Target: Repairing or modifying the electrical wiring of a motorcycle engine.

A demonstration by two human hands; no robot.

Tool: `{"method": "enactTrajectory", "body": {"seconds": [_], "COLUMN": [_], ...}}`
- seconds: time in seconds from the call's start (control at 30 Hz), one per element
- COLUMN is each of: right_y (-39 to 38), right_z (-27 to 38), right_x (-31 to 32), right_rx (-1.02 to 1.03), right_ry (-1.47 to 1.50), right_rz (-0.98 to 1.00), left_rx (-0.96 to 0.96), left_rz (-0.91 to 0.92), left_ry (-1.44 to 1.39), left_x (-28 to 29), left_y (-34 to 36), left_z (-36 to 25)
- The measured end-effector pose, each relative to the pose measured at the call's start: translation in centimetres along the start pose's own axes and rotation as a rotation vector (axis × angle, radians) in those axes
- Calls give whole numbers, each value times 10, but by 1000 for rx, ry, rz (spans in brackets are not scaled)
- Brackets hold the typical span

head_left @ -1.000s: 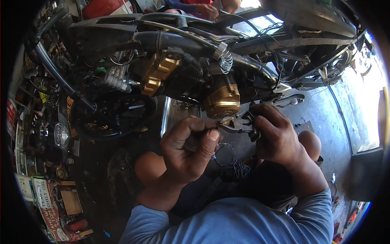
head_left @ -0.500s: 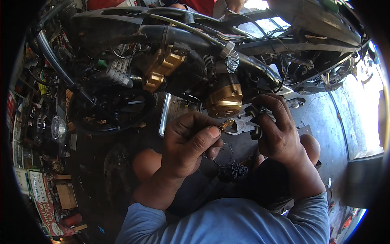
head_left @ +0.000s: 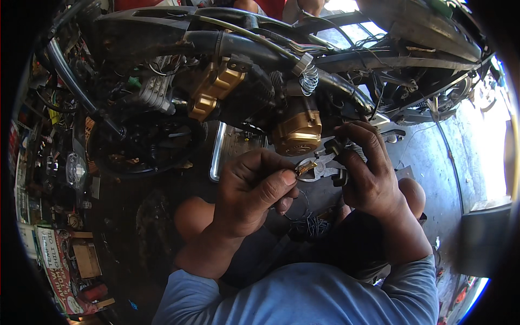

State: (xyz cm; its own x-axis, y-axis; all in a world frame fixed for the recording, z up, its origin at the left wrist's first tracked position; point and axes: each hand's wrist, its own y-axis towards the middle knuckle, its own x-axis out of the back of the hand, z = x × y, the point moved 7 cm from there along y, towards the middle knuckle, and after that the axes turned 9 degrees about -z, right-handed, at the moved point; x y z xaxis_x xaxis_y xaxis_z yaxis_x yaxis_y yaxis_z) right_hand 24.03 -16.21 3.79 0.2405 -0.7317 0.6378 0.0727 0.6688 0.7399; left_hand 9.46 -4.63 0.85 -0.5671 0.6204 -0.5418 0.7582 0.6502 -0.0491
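Between the thumb and forefinger of my left hand [head_left: 254, 189] is a small brass-coloured wire terminal [head_left: 307, 167]; its far end points out to the right. My right hand [head_left: 371, 176] is wrapped round the handles of a pair of pliers [head_left: 325, 165], whose metal jaws face left. The terminal lies at the jaws, in front of them in this view; whether they grip it I cannot tell. Just beyond both hands is the gold engine cover [head_left: 298, 130] of a partly stripped motorcycle [head_left: 254, 49].
A coiled spring-like wire [head_left: 309, 81] hangs above the engine cover. A metal tray [head_left: 219, 157] lies under the engine. Dark bundled wire [head_left: 310, 225] is on the floor between my knees. Parts and tools crowd the left side [head_left: 49, 162]; another person [head_left: 276, 7] is beyond the motorcycle.
The terminal has turned slightly in my left fingers and now shows more of its length across the plier jaws. Both hands stay almost in place.
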Motion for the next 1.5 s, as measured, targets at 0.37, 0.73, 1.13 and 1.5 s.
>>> {"method": "enactTrajectory", "body": {"seconds": [0.37,0.73,1.13,1.5], "right_y": [2,2,2,3], "right_z": [1,0,-2,-2], "right_x": [2,1,2,3], "right_rx": [19,48,52,45], "right_ry": [-14,-42,-64,-81], "right_rz": [22,34,27,47], "left_rx": [23,7,-21,-113], "left_rz": [-39,5,-68,-87], "left_ry": [-18,17,70,167], "left_x": [-3,-4,-6,-5], "left_y": [-1,-1,0,-1], "left_z": [2,-1,-1,-4]}}
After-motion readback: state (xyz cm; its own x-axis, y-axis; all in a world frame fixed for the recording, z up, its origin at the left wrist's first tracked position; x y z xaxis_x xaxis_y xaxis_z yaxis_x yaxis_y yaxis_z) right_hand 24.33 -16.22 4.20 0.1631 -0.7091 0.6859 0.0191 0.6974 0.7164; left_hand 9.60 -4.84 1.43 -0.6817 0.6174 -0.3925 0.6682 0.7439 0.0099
